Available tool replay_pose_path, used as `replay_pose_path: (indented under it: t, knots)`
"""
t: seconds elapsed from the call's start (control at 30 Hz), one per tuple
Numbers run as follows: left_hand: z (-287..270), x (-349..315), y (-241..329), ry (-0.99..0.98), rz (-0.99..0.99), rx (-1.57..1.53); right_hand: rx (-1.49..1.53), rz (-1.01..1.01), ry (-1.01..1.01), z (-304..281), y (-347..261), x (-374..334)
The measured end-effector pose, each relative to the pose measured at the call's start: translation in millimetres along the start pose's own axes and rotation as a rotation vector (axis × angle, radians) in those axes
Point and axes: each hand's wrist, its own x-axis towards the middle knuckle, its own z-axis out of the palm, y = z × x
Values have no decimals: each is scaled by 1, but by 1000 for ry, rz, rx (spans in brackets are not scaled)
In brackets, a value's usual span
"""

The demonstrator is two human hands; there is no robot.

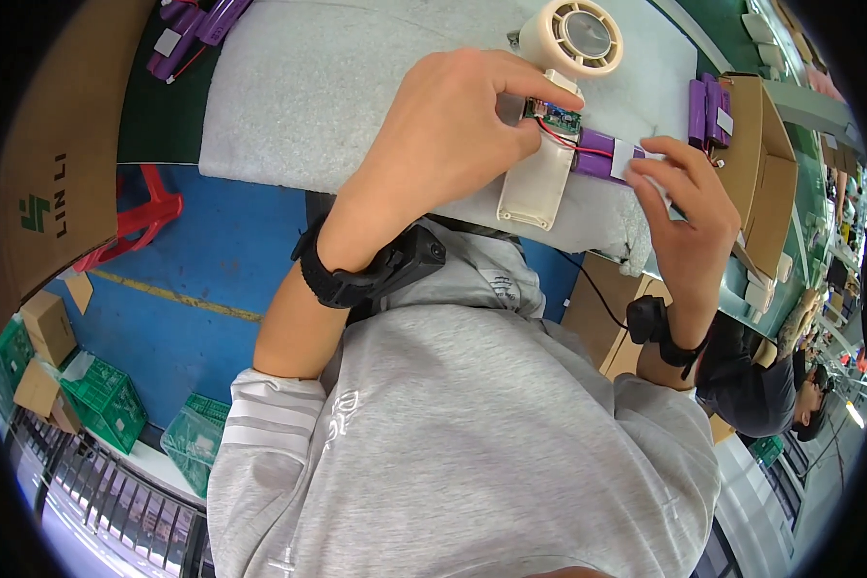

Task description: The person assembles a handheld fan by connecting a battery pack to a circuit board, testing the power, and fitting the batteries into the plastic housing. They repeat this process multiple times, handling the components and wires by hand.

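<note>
A cream handheld fan lies on the foam-covered table, its round head at the far end and its handle shell open toward me. Inside the shell sits a small green circuit board with red and black wires. My left hand grips across the shell at the board, thumb on the left, index finger over the top. Those wires run to a purple battery pack with a white pad, lying just right of the handle. My right hand has bent fingers closed at the pack's right end, by the pad.
More purple battery packs stand at the right and lie at the far left. An open cardboard box is beside the right ones. A large carton rises at my left, near a red stool. Another person is at the right.
</note>
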Motion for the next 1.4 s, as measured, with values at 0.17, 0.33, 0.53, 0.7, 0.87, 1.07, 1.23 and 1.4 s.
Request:
replay_pose_path:
  t: [0.17,0.33,0.53,0.7,0.87,1.07,1.23,1.4]
  knots:
    - [-1,0,-1,21,7,19,22,-86,-107,2,2,8]
    - [-1,1,-1,-4,4,32,-90,-158,-183,-2,0,13]
    - [-3,0,2,2,-26,6,-257,-171,-239,5,-15,13]
    - [-1,-2,-3,15,41,40,-141,-59,-143,6,0,12]
    - [0,1,-9,40,100,36,9,-59,-191,-2,-1,17]
    - [-5,5,3,-12,59,37,92,4,-255,-3,12,20]
    - [-7,5,11,-62,-21,-18,19,285,54,-63,50,12]
    - [-5,-2,20,-39,-110,-17,-173,528,385,-76,69,-13]
